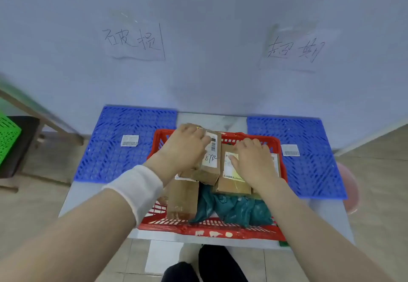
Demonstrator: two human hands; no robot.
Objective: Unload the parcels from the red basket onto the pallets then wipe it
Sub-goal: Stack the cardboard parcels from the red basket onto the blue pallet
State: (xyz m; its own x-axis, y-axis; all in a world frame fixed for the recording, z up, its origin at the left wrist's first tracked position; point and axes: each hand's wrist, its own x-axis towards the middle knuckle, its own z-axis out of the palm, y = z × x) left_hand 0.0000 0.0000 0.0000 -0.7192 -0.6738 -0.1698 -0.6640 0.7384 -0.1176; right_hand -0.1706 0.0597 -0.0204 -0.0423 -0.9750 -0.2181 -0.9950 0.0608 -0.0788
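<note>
green crate (8, 137), pink stool (348, 190), wall signs (134, 39)

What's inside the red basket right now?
The red basket holds several brown cardboard parcels and a teal plastic mailer. The left hand and right hand each rest on a box, hiding what's beneath them and most of the basket floor.

We're looking at a parcel sorting spot, some courier depot or pickup station back room. Blue plastic pallets (125, 144) sit left and right of centre against a pale wall (209, 71), each carrying a barcode label (129, 140), and above each hangs a handwritten paper sign (134, 39) (sorting categories, by the look). At centre, a red basket (212, 229) holds taped cardboard parcels (209, 160) bearing shipping labels.
</note>
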